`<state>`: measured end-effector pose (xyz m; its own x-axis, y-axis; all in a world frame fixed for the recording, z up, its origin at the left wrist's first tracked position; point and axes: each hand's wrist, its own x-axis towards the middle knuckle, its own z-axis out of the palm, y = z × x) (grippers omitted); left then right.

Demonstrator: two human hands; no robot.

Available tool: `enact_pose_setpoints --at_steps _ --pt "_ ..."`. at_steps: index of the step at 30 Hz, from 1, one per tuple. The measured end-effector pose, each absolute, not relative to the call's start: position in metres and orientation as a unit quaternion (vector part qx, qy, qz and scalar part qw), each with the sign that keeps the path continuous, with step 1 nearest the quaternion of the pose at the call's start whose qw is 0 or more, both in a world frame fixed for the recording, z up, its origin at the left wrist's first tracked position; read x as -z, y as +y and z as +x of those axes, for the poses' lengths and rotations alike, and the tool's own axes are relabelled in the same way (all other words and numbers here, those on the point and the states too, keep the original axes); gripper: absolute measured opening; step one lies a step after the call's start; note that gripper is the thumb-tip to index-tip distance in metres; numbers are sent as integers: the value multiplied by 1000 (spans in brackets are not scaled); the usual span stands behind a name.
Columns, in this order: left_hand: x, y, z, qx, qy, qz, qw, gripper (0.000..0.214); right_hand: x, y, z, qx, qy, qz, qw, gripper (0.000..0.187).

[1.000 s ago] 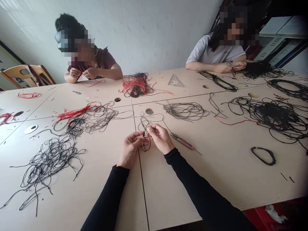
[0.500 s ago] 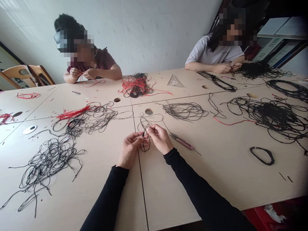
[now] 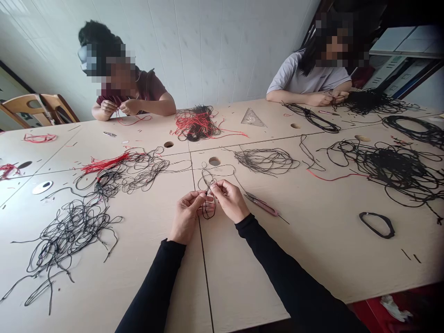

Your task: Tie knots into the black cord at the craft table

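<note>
Over the table [image 3: 249,268], the left hand [image 3: 187,215] and right hand [image 3: 229,198] pinch 1 looped black cord [image 3: 208,188], nearly as before; only the left thumb [image 3: 198,200] shifts slightly. Their fingertips [image 3: 215,186] partly hide it. Beside the right hand lies 1 pair of scissors [image 3: 266,207]; farther right, 1 black ring [image 3: 391,228].

Craft workroom: shared table [image 3: 239,286], cord heaps [image 3: 69,233], snips [image 3: 266,207], seated co-workers [image 3: 154,88].

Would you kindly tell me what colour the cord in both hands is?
The cord is black, best seen in the head view.
</note>
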<state>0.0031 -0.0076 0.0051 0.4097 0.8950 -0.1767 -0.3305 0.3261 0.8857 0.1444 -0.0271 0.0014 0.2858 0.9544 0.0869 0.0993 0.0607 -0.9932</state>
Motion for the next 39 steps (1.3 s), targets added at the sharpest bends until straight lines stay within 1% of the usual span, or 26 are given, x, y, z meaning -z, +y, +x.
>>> enact_pose_setpoints --at_steps 5,7,10,12,16,19,23,30,36,39 --pt "-6 -7 3 -429 355 408 724 27 -2 -26 144 -388 -457 -560 571 32" --pt "-5 -7 3 -434 352 413 719 26 -4 -26 142 -431 -421 -531 596 35" --pt "-4 -7 4 -446 347 414 714 25 -7 -27 138 -545 -322 -446 632 35" --pt "-3 -8 5 -459 348 410 707 24 -9 -27 135 -606 -261 -392 641 33" --pt "-2 -10 9 -486 354 404 689 25 -11 -29 131 -655 -207 -335 645 28" --pt "-1 -10 10 -498 346 403 685 25 -11 -29 129 -679 -174 -309 643 29" --pt "-2 -8 7 -493 346 398 692 25 -11 -28 129 -694 -121 -278 653 29" --pt "-6 -6 5 -452 341 392 725 26 -6 -25 131 -672 -138 -308 659 28" --pt "-4 -9 7 -442 355 441 695 29 -2 -25 128 -650 -196 -340 650 30" --pt "-3 -11 9 -440 361 449 689 30 -2 -24 128 -661 -200 -345 636 30"
